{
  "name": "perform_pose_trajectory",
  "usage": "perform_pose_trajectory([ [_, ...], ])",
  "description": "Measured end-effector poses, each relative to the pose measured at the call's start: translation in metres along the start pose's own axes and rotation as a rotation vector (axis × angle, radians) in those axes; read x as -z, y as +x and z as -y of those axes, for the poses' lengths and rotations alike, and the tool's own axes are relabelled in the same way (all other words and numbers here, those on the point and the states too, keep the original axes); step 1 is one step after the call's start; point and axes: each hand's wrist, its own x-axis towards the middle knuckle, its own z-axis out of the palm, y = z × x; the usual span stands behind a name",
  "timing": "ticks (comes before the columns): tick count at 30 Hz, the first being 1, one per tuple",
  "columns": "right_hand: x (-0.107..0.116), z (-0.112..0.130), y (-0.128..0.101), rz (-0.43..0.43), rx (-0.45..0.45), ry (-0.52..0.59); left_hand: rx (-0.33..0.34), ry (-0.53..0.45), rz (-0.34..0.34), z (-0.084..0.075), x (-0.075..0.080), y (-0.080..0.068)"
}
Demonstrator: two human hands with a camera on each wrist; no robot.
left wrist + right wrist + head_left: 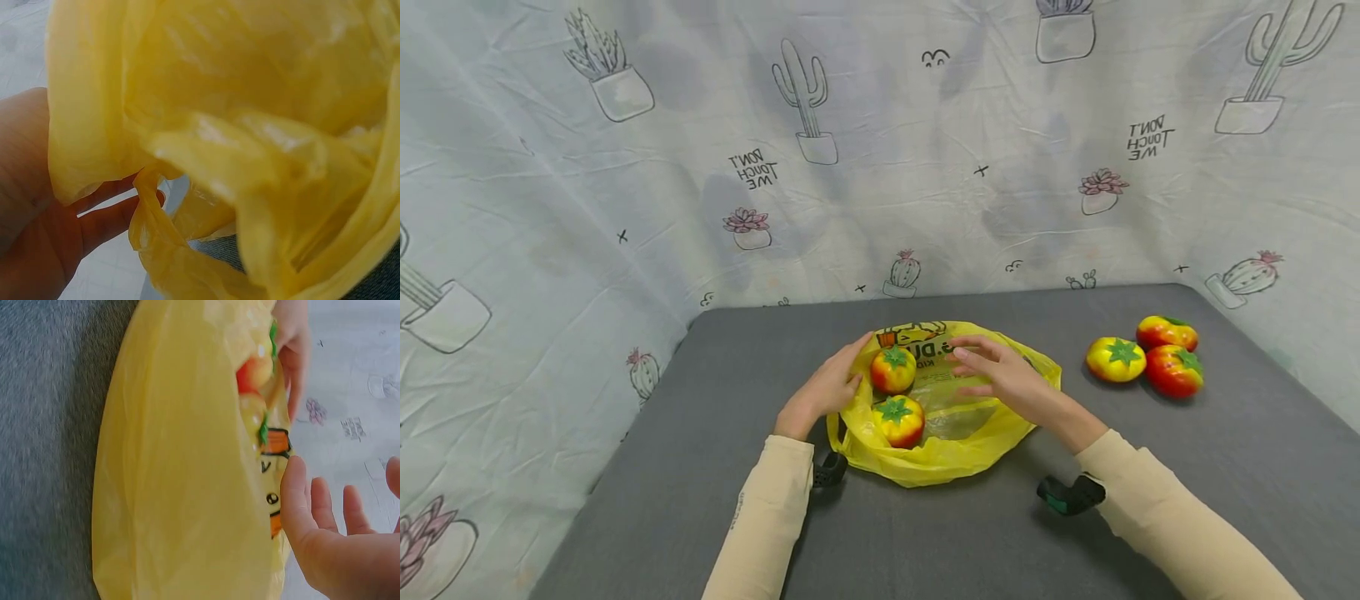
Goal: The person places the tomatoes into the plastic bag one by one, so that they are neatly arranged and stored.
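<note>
Tomatoes were partly bagged: the left hand (826, 390) gripped the near-left rim of the yellow plastic bag (970, 450), its fingers curled round a fold of plastic, while the right hand (1006, 377) hovered released over the mouth, fingers spread. Two tomatoes (895, 395) lay inside the bag at mid-table; three loose tomatoes (1146, 353) remained on the grey table (1225, 467), well right.

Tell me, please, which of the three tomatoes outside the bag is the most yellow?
The left one of the group, nearest the bag: mostly yellow, while the other two are largely red.
</note>
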Motion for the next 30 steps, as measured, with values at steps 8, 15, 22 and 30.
perform_pose_trajectory([
  [8,0.020,0.007,-0.008,-0.079,-0.027,0.075,0.015,-0.003,0.017,0.000,-0.001,0.001],
  [15,0.041,0.012,-0.020,-0.123,-0.015,0.128,0.021,-0.002,0.015,0.001,-0.002,0.001],
  [22,0.061,0.014,-0.032,-0.128,0.024,0.231,0.000,-0.003,0.009,0.002,-0.001,0.002],
  [30,0.089,0.011,-0.049,-0.131,0.092,0.258,-0.013,-0.004,0.007,0.003,-0.002,0.002],
])
